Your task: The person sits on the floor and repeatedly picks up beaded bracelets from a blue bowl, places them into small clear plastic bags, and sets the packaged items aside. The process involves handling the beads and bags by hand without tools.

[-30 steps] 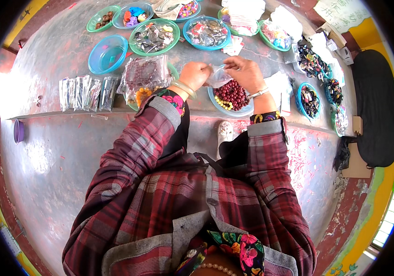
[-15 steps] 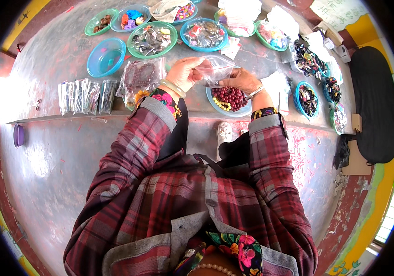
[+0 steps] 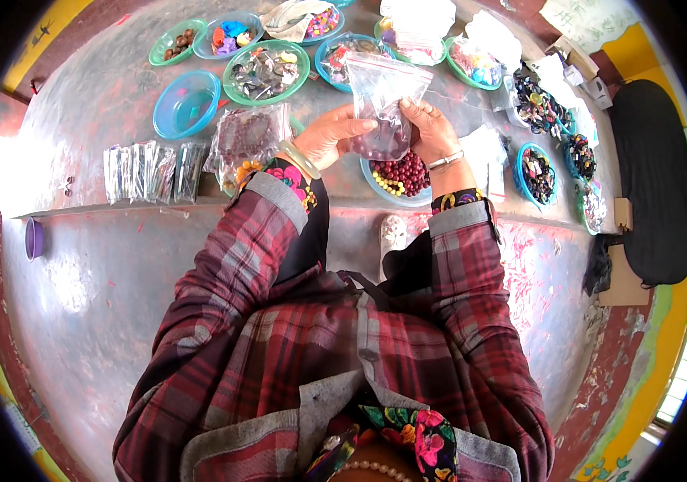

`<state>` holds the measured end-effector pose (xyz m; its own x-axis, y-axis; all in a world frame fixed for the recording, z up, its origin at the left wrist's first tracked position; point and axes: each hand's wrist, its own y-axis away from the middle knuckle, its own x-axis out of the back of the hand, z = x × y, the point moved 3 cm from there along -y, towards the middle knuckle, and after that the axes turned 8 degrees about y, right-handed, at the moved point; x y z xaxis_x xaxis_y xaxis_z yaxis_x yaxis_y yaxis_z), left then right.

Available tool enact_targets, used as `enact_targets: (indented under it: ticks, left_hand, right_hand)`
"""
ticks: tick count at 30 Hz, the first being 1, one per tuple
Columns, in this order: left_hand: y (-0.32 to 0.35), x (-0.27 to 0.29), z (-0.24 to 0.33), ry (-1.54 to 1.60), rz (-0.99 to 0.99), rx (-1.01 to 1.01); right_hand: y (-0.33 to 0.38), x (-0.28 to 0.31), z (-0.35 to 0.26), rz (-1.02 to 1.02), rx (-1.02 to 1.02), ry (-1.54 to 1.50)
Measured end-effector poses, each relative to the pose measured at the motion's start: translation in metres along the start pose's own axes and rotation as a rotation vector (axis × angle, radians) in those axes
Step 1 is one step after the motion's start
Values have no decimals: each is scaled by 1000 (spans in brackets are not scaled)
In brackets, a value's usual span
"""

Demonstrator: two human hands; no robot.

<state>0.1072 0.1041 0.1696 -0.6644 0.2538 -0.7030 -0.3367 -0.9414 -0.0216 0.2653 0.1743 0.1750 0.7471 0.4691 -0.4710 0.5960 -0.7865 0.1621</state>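
Observation:
Between my hands a clear zip bag point(image 3: 383, 100) stands upright with its top edge away from me, dark red beads showing in its lower part. My left hand point(image 3: 329, 136) grips the bag's left side, thumb on the front. My right hand point(image 3: 433, 132) pinches its right side with the thumb pressed on the plastic. Just below sits a pale blue bowl point(image 3: 377, 191) of dark red and yellow bead strings point(image 3: 402, 174). Next to my left wrist lies a heap of filled clear bags point(image 3: 247, 138) with dark red beads and some orange ones.
Flat packets point(image 3: 150, 171) lie in a row at the left, near an unfilled blue bowl point(image 3: 187, 104). Several bowls of small goods, including a green bowl point(image 3: 305, 71), line the far side. Baskets of dark items point(image 3: 536, 173) stand at the right. The raised surface ends at an edge before me.
The bag has been turned upright, and beads now show inside it. My right hand has shifted up along its side, and my left hand has moved slightly lower.

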Motion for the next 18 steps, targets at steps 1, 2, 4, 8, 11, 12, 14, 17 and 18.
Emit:
enact_targets:
  ticks: [1, 2, 4, 8, 11, 12, 14, 17, 18]
  left_hand:
    - [0, 0, -1, -16, 1, 27]
    - [0, 0, -2, -31, 2, 54]
    - [0, -3, -3, -20, 75, 46]
    - [-4, 3, -8, -49, 114, 32]
    - [-7, 22, -11, -59, 153, -6]
    - [-7, 28, -11, -51, 182, -37]
    - [-7, 25, -5, 27, 131, -51]
    - [-7, 17, -2, 211, 61, -72]
    - [-8, 19, -3, 240, 78, -100]
  right_hand:
    - [0, 1, 0, 12, 11, 48]
    - [0, 2, 0, 24, 23, 97]
    - [1, 2, -3, 16, 83, 237]
    - [7, 4, -21, 9, 211, 396]
    - [0, 25, -30, 118, 284, 293]
    - [-2, 34, -34, 156, 283, 334]
    - [-1, 45, -43, 244, 277, 413]
    - [-17, 81, -25, 317, 92, 816]
    - [-24, 96, -14, 333, 9, 997]
